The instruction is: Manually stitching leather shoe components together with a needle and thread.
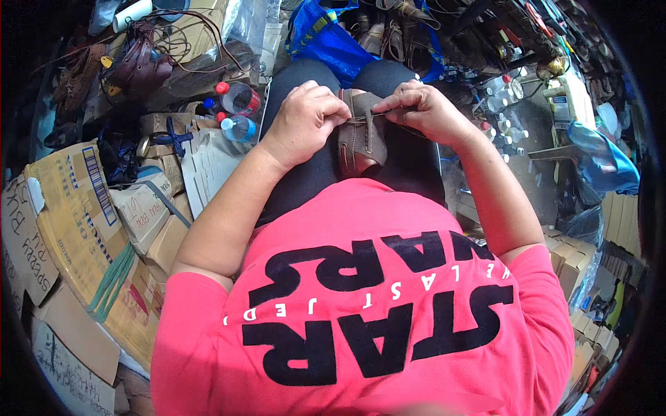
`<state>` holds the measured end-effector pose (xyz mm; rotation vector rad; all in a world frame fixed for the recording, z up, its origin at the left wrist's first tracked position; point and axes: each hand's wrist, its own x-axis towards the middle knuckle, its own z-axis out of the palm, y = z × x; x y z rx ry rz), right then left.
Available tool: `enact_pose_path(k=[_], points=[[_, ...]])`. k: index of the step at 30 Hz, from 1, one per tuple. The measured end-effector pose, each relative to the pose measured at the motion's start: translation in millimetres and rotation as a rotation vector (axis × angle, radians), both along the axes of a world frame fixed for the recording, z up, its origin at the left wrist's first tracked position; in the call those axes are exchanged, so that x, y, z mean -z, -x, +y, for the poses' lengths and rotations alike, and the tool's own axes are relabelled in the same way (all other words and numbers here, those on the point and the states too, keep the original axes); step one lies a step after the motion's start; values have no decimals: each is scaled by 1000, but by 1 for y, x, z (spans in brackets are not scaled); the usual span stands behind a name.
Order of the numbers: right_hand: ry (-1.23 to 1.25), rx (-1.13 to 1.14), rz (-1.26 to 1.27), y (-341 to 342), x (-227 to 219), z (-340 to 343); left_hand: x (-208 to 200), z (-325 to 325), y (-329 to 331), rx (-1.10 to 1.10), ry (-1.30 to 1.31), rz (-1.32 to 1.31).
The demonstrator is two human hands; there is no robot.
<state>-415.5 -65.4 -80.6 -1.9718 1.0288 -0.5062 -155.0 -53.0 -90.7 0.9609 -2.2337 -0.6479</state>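
Observation:
A brown-grey leather shoe (356, 144) sits between my thighs, its rounded end toward my belly. Stitching shows along its upper, and thin thread stretches across it between my hands. At the shoe's left side my left hand (303, 123) is closed, thumb and forefinger pinched on the thread. My right hand (427, 113) pinches at the right edge of the leather with thumb and forefinger together; thread seems to run into those fingers. Whether a needle is in either pinch is too small to make out.
Left of me stand bottles (239, 127) with red and blue caps, and stacked cardboard boxes (73, 208). A blue bag (326, 45) with several shoes (392, 38) lies beyond my knees. More bottles (501, 114) and a blue cloth (605, 163) are at the right.

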Motion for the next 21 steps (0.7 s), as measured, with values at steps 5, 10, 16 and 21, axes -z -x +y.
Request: enact_pose_path(k=[5, 10, 16, 21], points=[[-42, 1, 13, -2, -5, -1, 2, -2, 2, 23, 24, 11], [-58, 31, -88, 4, -10, -2, -1, 12, -4, -47, 23, 18], [-337, 117, -7, 13, -19, -4, 0, 12, -7, -67, -45, -29], [111, 79, 180, 6, -14, 10, 0, 13, -4, -73, 4, -50]])
